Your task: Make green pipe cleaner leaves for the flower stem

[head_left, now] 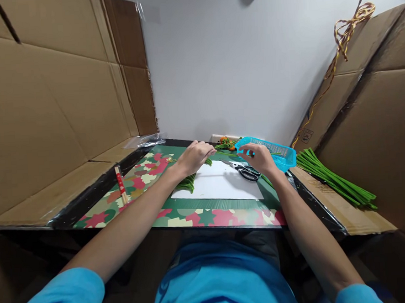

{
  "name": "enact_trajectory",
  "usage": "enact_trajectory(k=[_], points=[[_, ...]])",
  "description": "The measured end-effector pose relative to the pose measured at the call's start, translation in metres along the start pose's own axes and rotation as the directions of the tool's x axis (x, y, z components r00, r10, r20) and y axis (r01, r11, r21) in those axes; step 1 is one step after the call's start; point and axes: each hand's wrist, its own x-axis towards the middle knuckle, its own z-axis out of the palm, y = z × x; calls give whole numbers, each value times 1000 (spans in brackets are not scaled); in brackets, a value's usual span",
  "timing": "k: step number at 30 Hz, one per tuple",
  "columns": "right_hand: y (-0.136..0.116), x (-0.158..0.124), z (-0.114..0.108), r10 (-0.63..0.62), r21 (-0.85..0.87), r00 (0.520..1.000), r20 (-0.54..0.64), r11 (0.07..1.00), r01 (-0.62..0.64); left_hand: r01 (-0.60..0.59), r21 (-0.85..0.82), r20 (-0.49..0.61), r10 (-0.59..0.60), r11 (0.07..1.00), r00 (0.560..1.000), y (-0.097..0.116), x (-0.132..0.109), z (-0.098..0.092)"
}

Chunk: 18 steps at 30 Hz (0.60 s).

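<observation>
My left hand (196, 157) is closed, fingertips pressed together, above the left edge of a white sheet (221, 187); what it pinches is too small to make out. Below it lies a bunch of fuzzy green stems (187, 183), partly hidden by my wrist. My right hand (259, 158) has its fingers curled in a pinch in front of a blue plastic basket (285, 153); its contents are unclear. Black-handled scissors (246, 170) rest on the sheet under it. A thin green strand (227, 154) shows between the hands; I cannot tell whether either holds it.
Orange flowers with green parts (226, 143) lie at the back beside the basket. Long green stems (336, 177) rest on cardboard at the right. A red-wrapped stick pack (121, 184) is on the left of the patterned mat (206, 217). Cardboard walls (64, 87) stand at both sides.
</observation>
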Motion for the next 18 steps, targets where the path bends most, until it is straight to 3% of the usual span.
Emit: enact_trajectory(k=[3,7,9,12,15,18], points=[[8,-7,-1,53,81,997,57,995,-57,73,-26,-29,-73,997,997,-4,-1,1],[3,-8,-12,167,303,953,251,922,-241,133,-105,-95,-143,986,985,-10,-2,1],[0,-8,-19,195,422,904,381,833,-357,148,-169,-110,-168,974,980,-12,-3,1],[0,-9,-27,127,599,836,534,641,-480,155,-301,-89,-189,941,978,-12,-4,-2],[2,-11,-28,83,718,854,513,505,-480,151,-422,-39,-184,894,982,-6,-3,-5],[-1,-10,-22,102,816,919,382,430,-387,144,-497,-11,-173,856,985,2,-2,-7]])
